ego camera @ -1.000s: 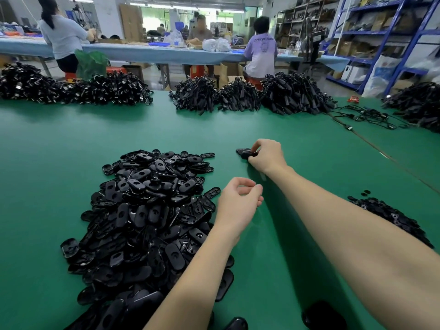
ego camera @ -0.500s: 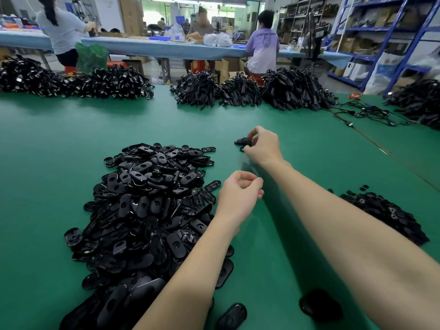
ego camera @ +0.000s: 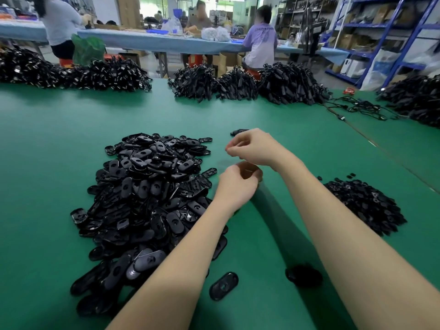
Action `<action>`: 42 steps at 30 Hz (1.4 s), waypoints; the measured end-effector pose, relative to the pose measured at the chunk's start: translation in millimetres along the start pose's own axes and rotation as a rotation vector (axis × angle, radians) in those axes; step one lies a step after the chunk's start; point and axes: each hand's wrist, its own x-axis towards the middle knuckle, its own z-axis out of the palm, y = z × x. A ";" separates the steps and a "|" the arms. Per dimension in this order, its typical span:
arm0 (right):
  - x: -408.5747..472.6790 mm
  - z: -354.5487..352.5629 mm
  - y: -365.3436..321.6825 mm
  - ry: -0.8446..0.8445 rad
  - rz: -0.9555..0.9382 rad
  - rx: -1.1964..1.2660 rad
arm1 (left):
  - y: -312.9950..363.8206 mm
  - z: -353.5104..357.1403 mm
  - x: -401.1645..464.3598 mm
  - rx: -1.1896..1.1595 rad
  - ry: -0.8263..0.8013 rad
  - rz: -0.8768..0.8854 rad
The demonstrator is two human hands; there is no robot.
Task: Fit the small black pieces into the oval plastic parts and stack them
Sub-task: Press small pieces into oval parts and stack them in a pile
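faint lettering across the back of a seated person's purple shirt [ego camera: 261, 36], too blurred to read

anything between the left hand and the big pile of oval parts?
Nothing visible. The left hand hovers at the right edge of the oval parts pile, with only bare green table around it. The right hand is farther back.

A big loose heap of glossy black oval parts [ego camera: 147, 198] lay on the left. A lower pile of small black pieces [ego camera: 364, 206] lay at right. A short stack [ego camera: 239, 132] sat beyond the hands.
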 end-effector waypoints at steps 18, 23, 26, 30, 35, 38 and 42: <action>19.4 29.3 -45.5 -0.214 0.041 -0.559 | -2.3 -6.4 6.1 0.009 -0.037 -0.067; -3.9 6.3 -13.4 0.000 0.024 -0.197 | -7.7 -6.8 7.3 -0.210 -0.053 -0.029; -33.2 3.7 17.4 0.270 0.022 0.039 | -10.9 -5.2 9.5 -0.123 -0.075 -0.002; -61.0 16.3 52.3 0.478 0.042 0.214 | -9.5 -2.7 7.1 -0.162 -0.042 0.019; -69.3 28.6 64.4 0.451 -0.034 0.182 | -9.9 -5.2 8.4 -0.201 -0.034 0.038; -67.3 31.1 61.4 0.435 -0.065 0.173 | -12.7 -9.1 9.3 -0.219 -0.034 0.040; -69.0 22.2 63.5 0.346 -0.073 0.127 | -15.4 -9.6 11.9 -0.220 -0.051 0.054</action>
